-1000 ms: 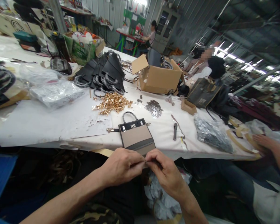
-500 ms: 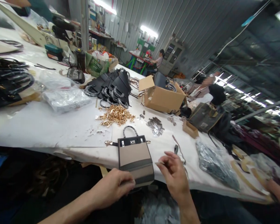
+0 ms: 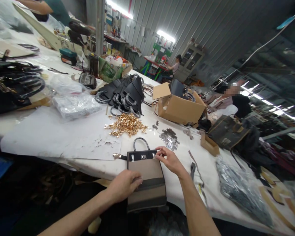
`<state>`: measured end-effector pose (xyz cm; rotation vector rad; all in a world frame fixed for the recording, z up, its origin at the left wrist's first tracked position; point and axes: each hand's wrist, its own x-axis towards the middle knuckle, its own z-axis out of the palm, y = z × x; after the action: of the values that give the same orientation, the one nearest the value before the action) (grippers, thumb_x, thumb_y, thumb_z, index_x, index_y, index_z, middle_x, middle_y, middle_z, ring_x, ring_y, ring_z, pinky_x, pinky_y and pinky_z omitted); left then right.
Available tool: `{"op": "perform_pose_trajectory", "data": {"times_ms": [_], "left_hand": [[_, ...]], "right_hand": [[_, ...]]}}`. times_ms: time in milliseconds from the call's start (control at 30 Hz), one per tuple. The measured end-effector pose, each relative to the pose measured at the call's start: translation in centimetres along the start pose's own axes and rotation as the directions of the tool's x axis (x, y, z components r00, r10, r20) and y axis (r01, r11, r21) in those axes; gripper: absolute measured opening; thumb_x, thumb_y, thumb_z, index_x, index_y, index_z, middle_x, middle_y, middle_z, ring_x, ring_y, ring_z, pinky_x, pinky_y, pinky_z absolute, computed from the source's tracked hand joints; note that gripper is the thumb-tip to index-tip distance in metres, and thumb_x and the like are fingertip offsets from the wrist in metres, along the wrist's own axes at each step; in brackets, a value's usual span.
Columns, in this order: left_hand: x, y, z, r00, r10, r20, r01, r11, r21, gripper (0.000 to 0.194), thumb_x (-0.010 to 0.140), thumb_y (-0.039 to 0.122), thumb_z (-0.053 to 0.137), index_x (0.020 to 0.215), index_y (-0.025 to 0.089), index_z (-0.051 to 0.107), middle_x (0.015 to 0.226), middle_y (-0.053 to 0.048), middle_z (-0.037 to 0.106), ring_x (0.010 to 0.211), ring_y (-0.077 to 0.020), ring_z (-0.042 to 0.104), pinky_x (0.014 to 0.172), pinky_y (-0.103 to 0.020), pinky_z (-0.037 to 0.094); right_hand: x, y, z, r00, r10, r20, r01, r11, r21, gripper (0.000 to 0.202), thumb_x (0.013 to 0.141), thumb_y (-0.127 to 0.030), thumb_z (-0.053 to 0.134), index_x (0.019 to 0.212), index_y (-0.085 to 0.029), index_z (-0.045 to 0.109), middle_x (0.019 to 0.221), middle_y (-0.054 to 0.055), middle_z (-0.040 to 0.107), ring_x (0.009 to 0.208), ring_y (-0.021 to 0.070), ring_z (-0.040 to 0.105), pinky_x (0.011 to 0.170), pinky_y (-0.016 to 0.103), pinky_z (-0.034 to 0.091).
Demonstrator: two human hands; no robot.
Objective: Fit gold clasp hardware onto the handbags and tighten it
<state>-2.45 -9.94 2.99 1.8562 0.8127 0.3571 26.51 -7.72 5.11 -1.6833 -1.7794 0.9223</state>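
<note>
A small taupe and black handbag (image 3: 147, 170) lies at the table's front edge, its round wrapped handle (image 3: 141, 140) toward the back. Silver metal plates and a turn-lock plate (image 3: 143, 157) sit on its black upper band. From its left side sticks out a strap with a metal tip (image 3: 117, 156). My right hand (image 3: 170, 161) pinches at the bag's upper right corner, by the right silver plate; what is between the fingertips is too small to make out. Over the bag's left side, my left hand (image 3: 125, 186) is closed, thumb against curled fingers, its contents hidden.
Behind the bag lies a heap of gold-coloured metal fittings (image 3: 127, 124), with flat silver pieces (image 3: 169, 138) to its right. Black bag parts (image 3: 125, 90), an open cardboard box (image 3: 180, 108) and a plastic-wrapped bundle (image 3: 75, 105) stand farther back. Co-workers sit beyond.
My right hand has moved forward and left, from beside the bag to its upper right corner. My left hand has shifted slightly up along the bag. The view has swung a little left.
</note>
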Motion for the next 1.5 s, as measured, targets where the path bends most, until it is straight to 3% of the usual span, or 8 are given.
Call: {"op": "perform_pose_trajectory", "data": {"times_ms": [167, 667, 800, 900, 1100, 1500], "left_hand": [[1.4, -1.3, 0.5, 0.998, -0.046, -0.038, 0.048, 0.998, 0.046, 0.029, 0.096, 0.033, 0.052, 0.075, 0.019, 0.067, 0.071, -0.002, 0.071, 0.068, -0.0162, 0.064, 0.064, -0.023, 0.041], [1.9, -1.1, 0.4, 0.992, -0.115, -0.043, 0.118, 0.99, 0.08, 0.026, 0.093, 0.034, 0.055, 0.081, 0.021, 0.075, 0.075, -0.005, 0.074, 0.072, -0.0194, 0.066, 0.065, -0.024, 0.043], [1.9, -1.0, 0.5, 0.992, -0.12, -0.034, 0.123, 0.987, 0.099, 0.025, 0.093, 0.033, 0.055, 0.083, 0.022, 0.076, 0.077, -0.005, 0.075, 0.075, -0.0205, 0.068, 0.067, -0.025, 0.044], [2.0, -0.9, 0.3, 0.993, -0.118, -0.029, 0.121, 0.987, 0.102, 0.025, 0.092, 0.032, 0.055, 0.082, 0.022, 0.076, 0.077, -0.005, 0.075, 0.076, -0.0212, 0.068, 0.069, -0.025, 0.045], [2.1, -0.7, 0.0, 0.991, -0.133, -0.023, 0.135, 0.986, 0.102, 0.025, 0.092, 0.034, 0.055, 0.083, 0.022, 0.076, 0.073, -0.004, 0.074, 0.076, -0.0214, 0.068, 0.07, -0.026, 0.046], [2.3, -0.7, 0.0, 0.989, -0.15, -0.011, 0.151, 0.984, 0.093, 0.028, 0.092, 0.036, 0.054, 0.08, 0.022, 0.074, 0.072, -0.004, 0.073, 0.072, -0.0204, 0.067, 0.066, -0.025, 0.046]], "right_hand": [[0.8, 0.2, 0.0, 0.999, -0.001, 0.042, 0.002, 1.0, -0.013, 0.032, 0.089, -0.031, 0.068, 0.118, -0.018, 0.061, 0.092, 0.004, 0.074, 0.086, 0.0194, 0.068, 0.085, 0.036, 0.05], [2.0, 1.7, 0.6, 0.994, 0.001, 0.108, 0.011, 0.994, -0.112, 0.04, 0.086, -0.019, 0.068, 0.126, -0.022, 0.062, 0.091, 0.0, 0.071, 0.083, 0.0164, 0.065, 0.084, 0.032, 0.05], [2.5, 1.9, 0.5, 0.994, -0.045, 0.1, 0.058, 0.991, -0.123, 0.05, 0.083, -0.018, 0.069, 0.132, -0.024, 0.06, 0.109, 0.003, 0.067, 0.078, 0.0137, 0.063, 0.082, 0.032, 0.053], [3.4, 1.8, 0.0, 0.99, -0.069, 0.125, 0.085, 0.989, -0.123, 0.046, 0.079, -0.018, 0.074, 0.123, -0.023, 0.065, 0.12, 0.005, 0.061, 0.074, 0.0116, 0.062, 0.077, 0.032, 0.054], [4.5, 1.7, -0.9, 0.983, -0.04, 0.179, 0.061, 0.991, -0.115, 0.023, 0.075, -0.02, 0.08, 0.096, -0.02, 0.071, 0.096, 0.001, 0.062, 0.074, 0.0138, 0.064, 0.073, 0.03, 0.053], [4.5, 1.6, -1.0, 0.978, -0.056, 0.201, 0.081, 0.99, -0.12, 0.007, 0.08, -0.025, 0.078, 0.079, -0.021, 0.074, 0.089, 0.002, 0.062, 0.076, 0.0163, 0.061, 0.073, 0.031, 0.05]]}}
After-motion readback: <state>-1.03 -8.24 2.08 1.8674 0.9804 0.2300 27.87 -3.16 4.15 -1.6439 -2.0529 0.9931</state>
